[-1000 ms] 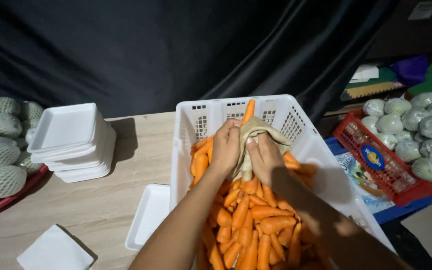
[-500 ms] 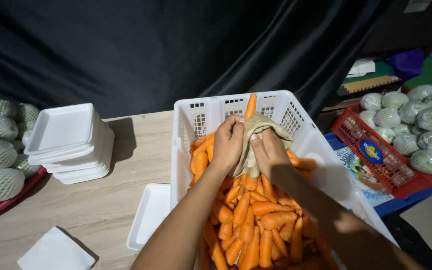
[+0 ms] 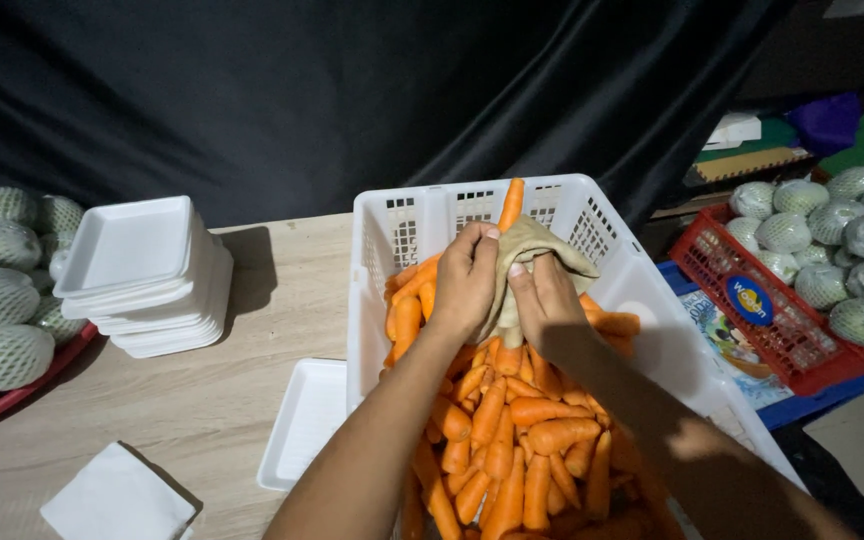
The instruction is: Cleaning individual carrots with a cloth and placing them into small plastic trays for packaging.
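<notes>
Holding a carrot (image 3: 509, 205) upright over the white crate (image 3: 592, 215), the left hand (image 3: 465, 281) is curled tight around it and a tan cloth (image 3: 537, 248). The right hand (image 3: 544, 300) grips the cloth too, maybe pressing it on the carrot. More carrots (image 3: 512, 430) fill the crate on the counter (image 3: 222, 400), near stacked white trays (image 3: 142, 275).

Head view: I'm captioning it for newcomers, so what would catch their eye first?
The white crate heaped with carrots, centre frame. Over it, the left hand and right hand wrap a beige cloth around one upright carrot. A stack of white trays sits left on the table.
</notes>
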